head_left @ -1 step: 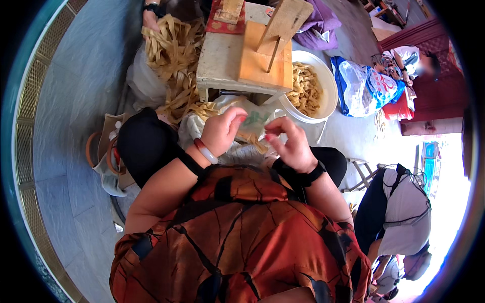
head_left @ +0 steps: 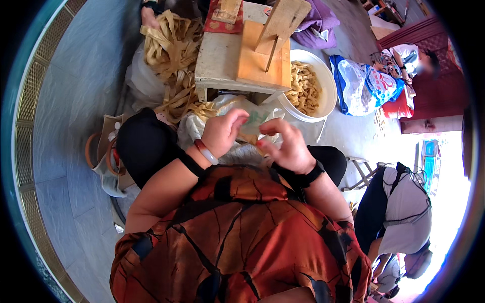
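Note:
My left hand hovers over my lap, fingers curved toward the right, with a pale and reddish bangle at its wrist. Facing it, my right hand has its index finger bent and held apart from the thumb. A gap lies between the hands, and I make out nothing in either one. Pale plastic bags lie under and beyond them, with some tan strips among the folds. To the far left, a big heap of long, flat tan strips spills down toward my left knee.
A low whitish table beyond my hands carries a wooden board with an upright block and peg. Right of it stands a white bucket of knotted tan pieces. Another person's hand touches the heap. A handled bag sits left.
My right hand has shifted slightly left, its thumb and index finger wider apart. My left hand has turned a little.

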Demonstrator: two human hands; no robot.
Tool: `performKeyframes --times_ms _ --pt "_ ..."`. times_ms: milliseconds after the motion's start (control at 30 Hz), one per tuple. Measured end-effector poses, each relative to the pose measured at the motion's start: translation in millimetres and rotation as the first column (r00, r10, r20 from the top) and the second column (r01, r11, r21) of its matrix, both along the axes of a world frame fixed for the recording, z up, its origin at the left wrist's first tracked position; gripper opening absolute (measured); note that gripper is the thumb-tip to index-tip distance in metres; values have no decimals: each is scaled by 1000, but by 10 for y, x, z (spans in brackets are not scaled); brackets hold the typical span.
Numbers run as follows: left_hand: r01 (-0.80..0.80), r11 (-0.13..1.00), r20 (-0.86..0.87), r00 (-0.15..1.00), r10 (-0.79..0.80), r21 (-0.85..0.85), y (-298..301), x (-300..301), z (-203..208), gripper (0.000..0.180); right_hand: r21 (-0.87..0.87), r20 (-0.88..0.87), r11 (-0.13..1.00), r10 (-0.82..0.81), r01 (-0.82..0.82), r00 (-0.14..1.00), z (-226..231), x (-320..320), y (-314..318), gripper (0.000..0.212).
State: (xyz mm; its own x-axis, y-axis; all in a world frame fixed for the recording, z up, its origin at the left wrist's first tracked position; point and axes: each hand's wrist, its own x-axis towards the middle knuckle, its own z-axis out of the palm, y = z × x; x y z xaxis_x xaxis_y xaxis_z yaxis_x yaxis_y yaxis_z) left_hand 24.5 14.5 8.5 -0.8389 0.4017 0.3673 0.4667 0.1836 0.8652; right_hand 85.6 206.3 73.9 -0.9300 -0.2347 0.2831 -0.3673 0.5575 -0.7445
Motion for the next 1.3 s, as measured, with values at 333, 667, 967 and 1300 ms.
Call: performKeyframes --times_ms 333,667,967,1300 --pt "214 965 236 940 -246 150 -67 -192 37 18 79 17 997 -21 20 1000 10 33 -33 14" --pt "231 973 355 908 -222 18 144 -721 480 20 106 -253 969 -192 225 948 124 -657 324 11" --pt "-186 910 -77 983 169 -370 418 -1072 423 20 429 -286 779 -364 457 887 -287 -1191 816 12" --pt "475 838 492 680 -544 269 207 -220 -2 10 384 -223 923 129 -34 966 -86 -114 76 31"
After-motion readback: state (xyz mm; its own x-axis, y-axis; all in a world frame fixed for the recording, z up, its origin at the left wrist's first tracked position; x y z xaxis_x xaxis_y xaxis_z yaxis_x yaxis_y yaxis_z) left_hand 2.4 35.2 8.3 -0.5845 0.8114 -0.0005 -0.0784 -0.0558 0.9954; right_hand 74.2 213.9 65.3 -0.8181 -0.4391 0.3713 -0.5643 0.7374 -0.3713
